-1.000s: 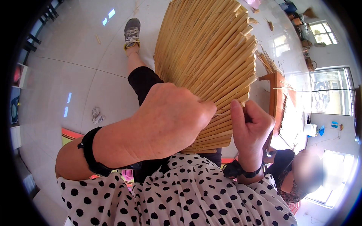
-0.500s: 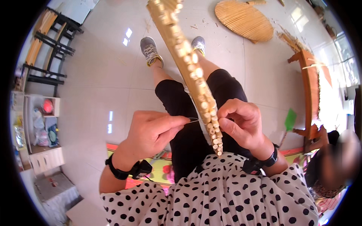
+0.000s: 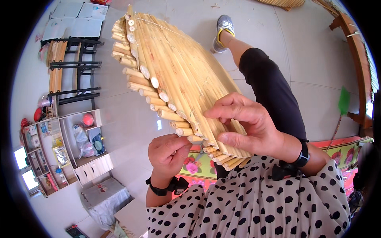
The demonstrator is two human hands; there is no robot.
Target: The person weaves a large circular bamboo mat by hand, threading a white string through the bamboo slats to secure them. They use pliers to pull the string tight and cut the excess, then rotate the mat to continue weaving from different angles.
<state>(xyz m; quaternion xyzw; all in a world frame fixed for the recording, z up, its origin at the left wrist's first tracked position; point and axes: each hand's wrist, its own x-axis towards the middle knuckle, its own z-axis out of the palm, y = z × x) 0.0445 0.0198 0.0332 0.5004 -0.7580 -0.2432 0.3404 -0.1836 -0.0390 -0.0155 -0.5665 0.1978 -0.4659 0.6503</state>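
Observation:
A round lid-like mat of pale plant stalks [image 3: 170, 67], two layers laid crosswise, leans tilted in front of my lap. Its cut stalk ends jut out along the left edge, and a fine thread [image 3: 156, 25] crosses its far part. My left hand [image 3: 168, 154] is closed in a pinch beside the lower left edge, close to a stalk end; what its fingers hold is hidden. Over the lower right face, my right hand [image 3: 246, 125] has thumb and index finger apart, the fingertips at the stalks, with nothing visible between them.
A wooden bench [image 3: 355, 59] stands at the right, a green fly swatter [image 3: 343, 101] beside it. Part of another stalk mat [image 3: 283, 3] lies on the floor at the top. Shelves [image 3: 65, 148] and black-framed folded furniture [image 3: 77, 65] line the left side.
The stalk mat has turned from edge-on to show its broad face and tilted left. My left hand has moved lower, to the mat's edge; the thread it pinched is no longer visible there.

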